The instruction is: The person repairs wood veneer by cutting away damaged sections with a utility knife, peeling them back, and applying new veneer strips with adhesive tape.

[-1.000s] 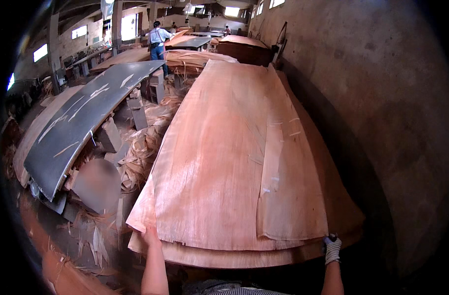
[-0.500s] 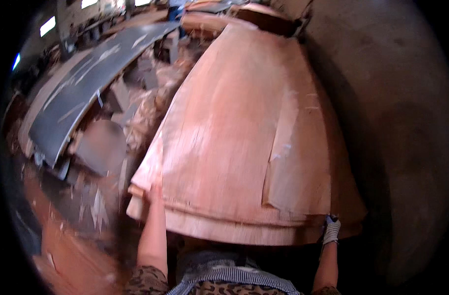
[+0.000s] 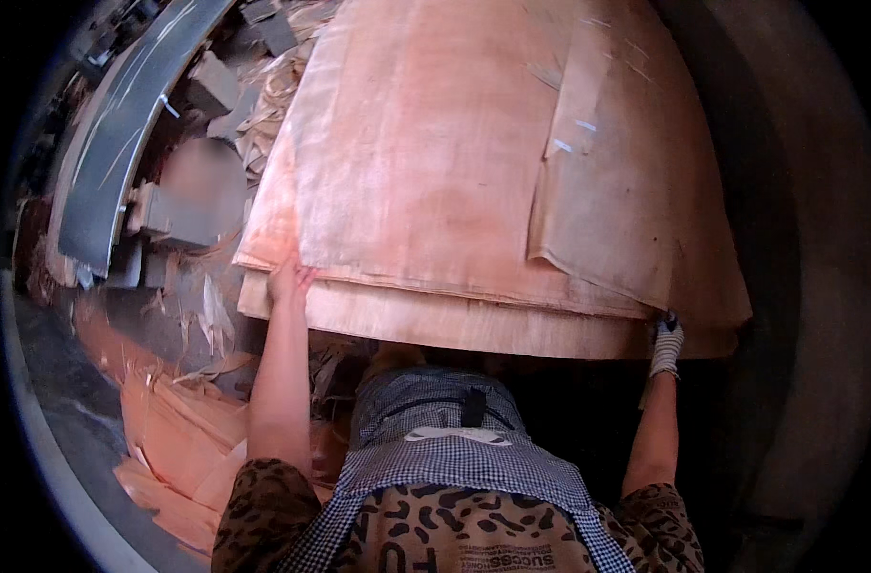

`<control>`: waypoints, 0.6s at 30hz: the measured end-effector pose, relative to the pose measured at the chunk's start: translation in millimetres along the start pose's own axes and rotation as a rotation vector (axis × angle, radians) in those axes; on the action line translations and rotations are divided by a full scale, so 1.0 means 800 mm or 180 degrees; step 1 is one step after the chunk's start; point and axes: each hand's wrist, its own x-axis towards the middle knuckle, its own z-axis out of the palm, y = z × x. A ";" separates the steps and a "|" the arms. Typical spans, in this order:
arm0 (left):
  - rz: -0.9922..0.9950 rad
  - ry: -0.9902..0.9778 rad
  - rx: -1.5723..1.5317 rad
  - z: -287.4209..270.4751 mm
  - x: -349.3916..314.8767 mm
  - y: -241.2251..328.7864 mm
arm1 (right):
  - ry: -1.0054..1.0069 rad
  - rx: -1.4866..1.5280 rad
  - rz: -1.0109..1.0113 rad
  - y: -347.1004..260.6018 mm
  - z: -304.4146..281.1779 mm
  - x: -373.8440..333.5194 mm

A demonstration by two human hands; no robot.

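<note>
A wide stack of thin reddish wood veneer sheets [image 3: 435,172] lies in front of me, its near edges uneven in layers. My bare left hand [image 3: 289,280] grips the near left edge of the upper sheets, fingers curled over the top. At the near right corner, my right hand [image 3: 666,346] in a striped work glove is closed on the same upper layer. Beneath it, a lower layer [image 3: 473,323] sticks out toward me. A narrower veneer piece [image 3: 598,205] with a folded edge and small white strips lies on the right of the top.
A long dark board [image 3: 130,143] on blocks runs along the left. Grey blocks [image 3: 211,84] and veneer scraps [image 3: 273,105] lie between it and the stack. Broken veneer pieces [image 3: 182,435] cover the floor at lower left. A checked apron [image 3: 454,458] covers my front.
My view has tilted down, so the stack and both hands appear higher in the picture. Both hands stay on the near edge of the veneer.
</note>
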 end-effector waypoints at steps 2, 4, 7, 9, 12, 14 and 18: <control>-0.0100 0.0023 0.0037 0.009 -0.013 -0.006 | 0.0115 0.0005 -0.0450 0.034 -0.005 0.003; -0.0112 0.0205 0.0162 0.020 -0.020 -0.006 | 0.0176 -0.0110 -0.0267 0.050 -0.006 0.004; -0.0097 0.0179 0.0082 0.034 -0.014 -0.009 | 0.0074 0.0163 -0.0302 0.093 -0.017 0.038; -0.0136 0.0226 -0.0047 0.027 -0.005 -0.006 | 0.0032 0.0292 -0.0238 0.090 -0.010 0.036; -0.0245 0.0264 -0.0254 0.013 0.012 -0.002 | 0.0152 0.0400 -0.0479 0.071 0.004 0.018; -0.0248 0.0152 -0.0374 -0.004 0.022 0.001 | 0.0108 0.0178 -0.0582 0.047 0.012 -0.001; -0.0401 -0.0274 -0.0082 -0.001 0.000 0.002 | 0.0143 -0.0723 -0.0660 0.003 0.001 -0.053</control>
